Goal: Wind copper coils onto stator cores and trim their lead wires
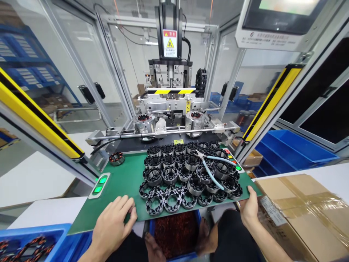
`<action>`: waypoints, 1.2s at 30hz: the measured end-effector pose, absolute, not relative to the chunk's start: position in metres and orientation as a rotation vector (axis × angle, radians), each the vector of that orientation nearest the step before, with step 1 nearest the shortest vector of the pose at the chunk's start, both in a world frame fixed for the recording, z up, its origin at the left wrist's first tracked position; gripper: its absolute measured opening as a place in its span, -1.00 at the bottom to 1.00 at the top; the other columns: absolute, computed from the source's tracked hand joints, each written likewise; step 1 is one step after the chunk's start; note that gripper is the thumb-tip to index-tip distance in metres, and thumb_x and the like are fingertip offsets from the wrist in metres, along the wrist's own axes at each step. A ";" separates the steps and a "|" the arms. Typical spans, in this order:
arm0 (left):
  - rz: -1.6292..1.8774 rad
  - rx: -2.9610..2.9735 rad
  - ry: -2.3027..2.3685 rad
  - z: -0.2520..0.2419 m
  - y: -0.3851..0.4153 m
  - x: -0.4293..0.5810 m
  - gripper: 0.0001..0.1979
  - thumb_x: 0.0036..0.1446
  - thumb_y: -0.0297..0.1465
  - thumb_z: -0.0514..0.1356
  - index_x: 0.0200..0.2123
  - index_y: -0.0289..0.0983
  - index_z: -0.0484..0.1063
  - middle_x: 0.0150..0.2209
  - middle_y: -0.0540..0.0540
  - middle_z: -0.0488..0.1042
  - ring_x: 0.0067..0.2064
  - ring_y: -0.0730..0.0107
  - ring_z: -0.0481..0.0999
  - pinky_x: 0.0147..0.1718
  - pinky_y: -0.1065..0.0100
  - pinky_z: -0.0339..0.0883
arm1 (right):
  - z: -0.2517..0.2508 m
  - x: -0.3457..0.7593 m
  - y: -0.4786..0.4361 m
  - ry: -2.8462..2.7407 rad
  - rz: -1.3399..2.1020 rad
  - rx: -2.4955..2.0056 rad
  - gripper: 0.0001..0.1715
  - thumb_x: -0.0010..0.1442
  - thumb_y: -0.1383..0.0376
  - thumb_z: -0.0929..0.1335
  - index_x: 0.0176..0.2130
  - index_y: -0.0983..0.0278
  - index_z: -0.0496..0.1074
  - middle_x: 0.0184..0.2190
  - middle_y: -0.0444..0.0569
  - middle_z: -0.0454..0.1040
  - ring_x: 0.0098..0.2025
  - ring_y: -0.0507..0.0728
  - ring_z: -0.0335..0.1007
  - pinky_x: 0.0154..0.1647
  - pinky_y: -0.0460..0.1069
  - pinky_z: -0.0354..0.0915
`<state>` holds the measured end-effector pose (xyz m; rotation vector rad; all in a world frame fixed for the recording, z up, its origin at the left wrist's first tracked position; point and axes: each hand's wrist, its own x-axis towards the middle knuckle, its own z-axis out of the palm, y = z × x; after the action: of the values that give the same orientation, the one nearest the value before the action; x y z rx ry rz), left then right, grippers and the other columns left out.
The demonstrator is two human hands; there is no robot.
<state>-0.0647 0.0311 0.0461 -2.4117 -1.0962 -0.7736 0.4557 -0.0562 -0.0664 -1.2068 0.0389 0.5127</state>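
Observation:
My left hand (114, 222) rests on the front left part of the green work surface (122, 182), its fingers curled; whether they hold anything is hidden. At the right front edge of that surface is my right hand (249, 207), thumb on top and the other fingers out of sight below. Between the hands stand stacked rows of black and metal rings (169, 175). Pliers (211, 174) with light blue handles lie open on top of the rings. A ring with copper windings (116, 158) sits alone at the back left.
Behind the surface is a machine with two round fixtures (145, 123). Green-lit buttons (99, 185) are at the left. A cardboard box (305, 211) stands at the right, a blue bin (58, 233) of wound parts at the lower left. Another bin (177, 233) is below the front edge.

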 end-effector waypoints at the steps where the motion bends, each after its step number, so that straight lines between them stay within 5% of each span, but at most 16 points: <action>1: -0.768 -2.412 -1.097 0.046 0.031 -0.065 -0.76 0.55 -0.40 0.15 -0.22 -0.15 0.56 -0.22 -0.07 0.66 -0.14 0.14 0.62 -0.09 0.16 0.41 | -0.067 0.456 -0.056 0.048 0.514 -1.206 -0.20 0.00 -0.16 0.59 0.12 0.16 0.63 0.18 -0.04 0.74 0.42 0.32 0.58 0.36 0.18 0.63; 36: -0.759 -2.356 -1.001 0.047 0.033 -0.064 -0.76 0.63 -0.38 0.07 -0.15 -0.14 0.46 -0.15 -0.13 0.66 -0.11 0.10 0.59 -0.06 0.15 0.40 | -0.072 0.459 -0.058 0.073 0.551 -1.182 -0.20 -0.01 -0.13 0.61 0.15 0.12 0.64 0.21 -0.09 0.73 0.46 0.30 0.56 0.35 0.15 0.64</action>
<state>-0.0644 0.0327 0.0470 -2.3564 -1.0009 -0.7594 0.4590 -0.0578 -0.0720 -1.1822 0.0731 0.5507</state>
